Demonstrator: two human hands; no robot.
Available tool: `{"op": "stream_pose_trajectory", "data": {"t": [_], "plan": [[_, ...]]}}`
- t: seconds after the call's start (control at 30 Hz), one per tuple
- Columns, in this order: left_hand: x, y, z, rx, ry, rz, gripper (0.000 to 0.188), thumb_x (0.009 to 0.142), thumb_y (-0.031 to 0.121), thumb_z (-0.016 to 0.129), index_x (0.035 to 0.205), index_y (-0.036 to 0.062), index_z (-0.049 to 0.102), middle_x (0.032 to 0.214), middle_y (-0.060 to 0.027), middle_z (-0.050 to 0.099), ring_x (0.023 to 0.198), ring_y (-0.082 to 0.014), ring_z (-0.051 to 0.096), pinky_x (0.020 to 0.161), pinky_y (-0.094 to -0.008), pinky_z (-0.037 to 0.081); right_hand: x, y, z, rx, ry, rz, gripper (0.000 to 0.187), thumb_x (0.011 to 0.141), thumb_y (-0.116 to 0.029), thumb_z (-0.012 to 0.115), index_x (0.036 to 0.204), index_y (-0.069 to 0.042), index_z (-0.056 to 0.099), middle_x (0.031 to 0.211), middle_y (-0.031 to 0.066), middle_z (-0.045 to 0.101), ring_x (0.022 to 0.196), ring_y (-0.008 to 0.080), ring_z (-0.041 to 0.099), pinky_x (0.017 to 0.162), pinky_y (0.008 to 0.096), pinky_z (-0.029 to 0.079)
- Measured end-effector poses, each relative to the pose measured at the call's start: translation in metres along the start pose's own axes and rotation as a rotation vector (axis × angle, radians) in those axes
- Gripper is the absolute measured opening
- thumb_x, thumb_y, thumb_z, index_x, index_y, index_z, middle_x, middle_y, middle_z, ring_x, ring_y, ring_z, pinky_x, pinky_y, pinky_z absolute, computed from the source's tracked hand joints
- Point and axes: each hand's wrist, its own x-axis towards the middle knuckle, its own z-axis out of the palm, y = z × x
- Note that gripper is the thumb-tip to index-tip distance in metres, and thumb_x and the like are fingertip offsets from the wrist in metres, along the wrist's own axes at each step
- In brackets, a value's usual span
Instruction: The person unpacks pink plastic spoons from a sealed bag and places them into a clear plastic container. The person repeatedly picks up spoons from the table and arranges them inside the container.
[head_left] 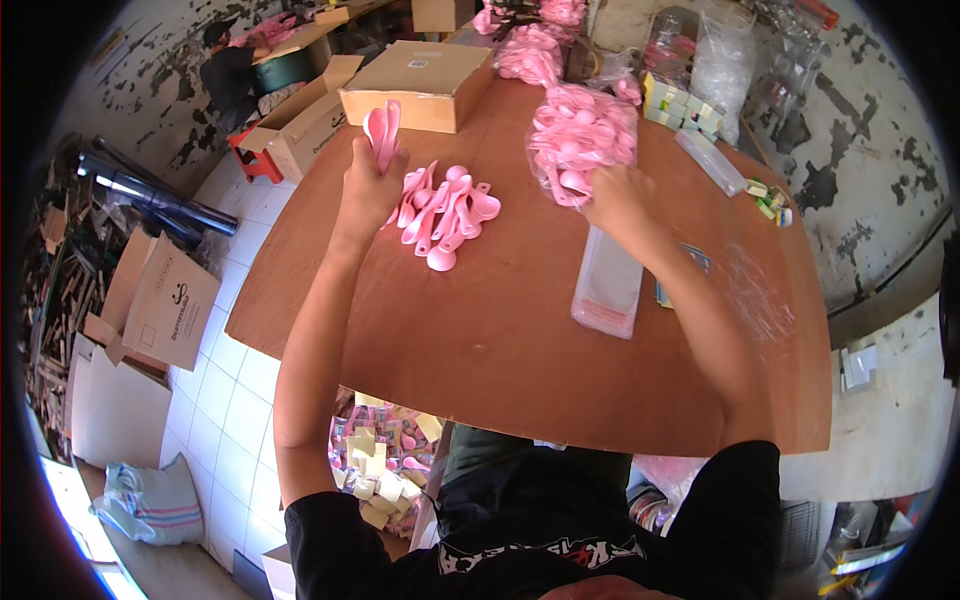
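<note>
Head view, the only one I have from my remote station. The left hand [374, 188] is closed around a few pink spoons [382, 132], bowls uppermost and side by side; I cannot tell their exact number. The loose spoon pile [448, 212] lies on the brown tabletop [450, 335], just to the right of that hand, its handles pointing in several directions. The right hand [620, 195] is at the near edge of the plastic bag of spoons [582, 130]; its fingertips are hidden, so I cannot tell whether they grip a spoon, pinch the film or merely touch it. A clear plastic packet [607, 285] lies nearer the body, below the right hand, and a closed carton [415, 85] stands beyond the left.

I judge the step in hand to be gathering spoons. To do it well, I would grip the held spoons by their handles, firmly enough to keep the bowls aligned, since smooth plastic probably slides. With the right hand I would separate one spoon at a time, without tugging the film, because a dragged bag could spill its contents toward the pile.
</note>
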Motion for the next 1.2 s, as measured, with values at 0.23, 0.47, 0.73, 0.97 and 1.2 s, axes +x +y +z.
{"op": "stream_pose_trajectory", "data": {"t": [0.23,0.47,0.73,0.97,1.2], "plan": [[0.008,-0.012,0.009,0.45,-0.143,0.073,0.036,0.091,0.028,0.059,0.11,0.0022,0.042,0.105,-0.0296,0.064,0.096,-0.0498,0.062,0.083,-0.0542,0.049,-0.026,-0.053,-0.063,0.54,-0.005,-0.119,0.015,0.071,-0.017,0.069,0.074,-0.002,0.067,0.073,0.0233,0.066,0.071,0.0399,0.067,0.063,0.0476,0.053],[0.028,-0.012,0.077,0.805,-0.25,0.088,0.036,0.092,0.028,0.06,0.115,0.0052,0.044,0.115,-0.0241,0.059,0.103,-0.0416,0.065,0.081,-0.0498,0.055,0.031,-0.12,-0.003,0.527,-0.011,-0.044,0.012,0.079,-0.01,0.063,0.08,0.0,0.07,0.084,0.023,0.068,0.077,0.0393,0.069,0.067,0.0482,0.055],[0.034,-0.016,0.081,1.043,-0.356,0.077,0.04,0.098,0.043,0.045,0.118,0.0087,0.054,0.117,-0.0198,0.062,0.103,-0.0402,0.066,0.083,-0.0503,0.052,0.029,-0.074,0.014,0.402,0.077,-0.072,0.02,0.073,-0.016,0.064,0.07,0.003,0.068,0.07,0.0273,0.064,0.071,0.0428,0.067,0.066,0.0493,0.055],[0.026,0.008,0.079,0.975,-0.374,0.075,0.05,0.095,0.053,0.046,0.116,0.0101,0.057,0.116,-0.0171,0.063,0.105,-0.0367,0.065,0.084,-0.0486,0.052,0.04,0.012,0.055,0.128,-0.103,0.108,0.026,0.081,-0.011,0.061,0.101,0.002,0.07,0.107,0.0217,0.069,0.102,0.0375,0.066,0.084,0.0458,0.054],[0.02,0.012,0.067,1.024,-0.305,0.057,0.055,0.093,0.057,0.047,0.116,0.0084,0.06,0.114,-0.0152,0.062,0.103,-0.0331,0.066,0.075,-0.0441,0.055,0.072,0.017,0.072,-0.094,-0.328,0.176,0.038,0.079,-0.024,0.068,0.114,-0.008,0.069,0.119,0.0133,0.067,0.11,0.0293,0.064,0.087,0.0441,0.048]]}}
